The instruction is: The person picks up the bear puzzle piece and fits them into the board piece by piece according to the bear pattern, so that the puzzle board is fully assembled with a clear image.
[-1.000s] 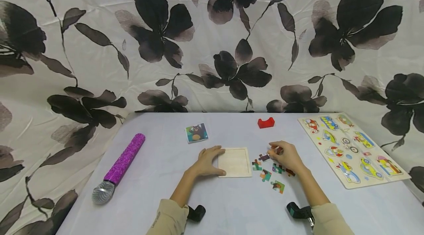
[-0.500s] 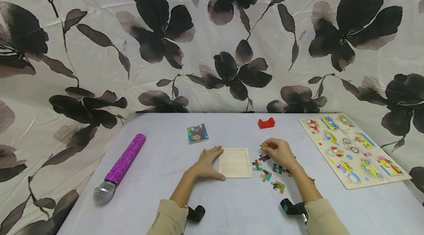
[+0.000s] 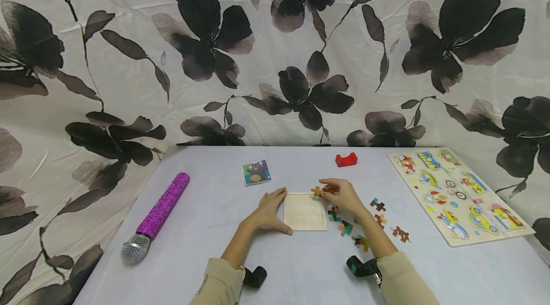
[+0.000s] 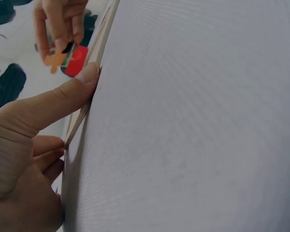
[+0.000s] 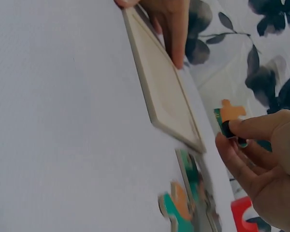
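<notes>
Pinched piece (image 3: 317, 191) near tray (image 3: 303, 213) corner

Head: the right hand (image 3: 343, 195) pinches the piece near the tray's upper-right corner, tab leftward. A slipping thumb could drop it askew; the forearm (image 3: 378, 234) could scatter loose pieces (image 3: 401, 234).

Left wrist: at frame left, the left hand's (image 4: 24, 145) thumb and fingers clamp the tray's edge.

Right wrist: piece at right, tab up; partly hidden, its long axis is unclear.

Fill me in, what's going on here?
A person is handling a small jigsaw. The left hand holds the wooden tray at its left side, while the right hand pinches a partly orange puzzle piece, raised near the tray's far right corner. The tray shows bare wood; the loose pieces lie to its right.
</notes>
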Demonstrator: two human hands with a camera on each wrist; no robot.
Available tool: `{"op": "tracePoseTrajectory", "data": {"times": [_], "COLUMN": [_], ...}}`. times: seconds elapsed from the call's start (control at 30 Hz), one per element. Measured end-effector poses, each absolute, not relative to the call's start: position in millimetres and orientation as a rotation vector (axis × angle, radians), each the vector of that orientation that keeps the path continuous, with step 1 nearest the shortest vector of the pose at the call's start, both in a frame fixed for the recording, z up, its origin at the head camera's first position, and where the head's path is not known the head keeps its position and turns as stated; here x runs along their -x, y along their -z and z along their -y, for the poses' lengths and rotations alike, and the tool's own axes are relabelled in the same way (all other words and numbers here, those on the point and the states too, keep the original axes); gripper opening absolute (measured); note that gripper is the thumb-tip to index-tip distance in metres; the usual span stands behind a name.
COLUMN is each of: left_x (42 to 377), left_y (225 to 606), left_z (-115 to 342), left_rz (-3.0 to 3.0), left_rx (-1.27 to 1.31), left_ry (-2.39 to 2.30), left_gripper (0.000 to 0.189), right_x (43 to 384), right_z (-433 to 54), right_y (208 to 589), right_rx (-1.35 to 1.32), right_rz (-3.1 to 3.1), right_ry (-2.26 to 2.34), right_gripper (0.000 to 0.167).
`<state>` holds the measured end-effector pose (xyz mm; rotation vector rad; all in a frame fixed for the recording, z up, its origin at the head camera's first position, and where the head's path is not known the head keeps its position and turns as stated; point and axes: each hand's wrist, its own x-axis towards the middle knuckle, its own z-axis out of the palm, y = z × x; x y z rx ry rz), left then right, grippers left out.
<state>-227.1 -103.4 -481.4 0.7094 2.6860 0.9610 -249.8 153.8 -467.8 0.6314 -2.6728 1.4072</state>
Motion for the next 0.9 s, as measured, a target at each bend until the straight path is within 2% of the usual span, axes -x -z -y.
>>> {"op": "tracePoseTrajectory", "data": {"times": [0.37, 0.67, 0.9], "left_x": [228, 227, 226], "left_y": [481, 483, 481], "left_z": [104, 106, 106], "left_rz": [-2.701, -2.697, -2.703], "left_rx": [-0.718, -0.708, -0.705], "left_ry": [-0.948, -0.942, -0.936], "left_gripper": [0.111, 0.11, 0.109], "right_x": [253, 254, 251], "right_z": [-126, -111, -101], "right_y": [470, 473, 480], "right_rx": [-0.592, -0.708, -0.8], "right_rz": [2.602, 2.609, 2.705], "right_ry": [-1.642, -1.615, -1.405], "right_gripper": [0.024, 0.019, 0.025]}}
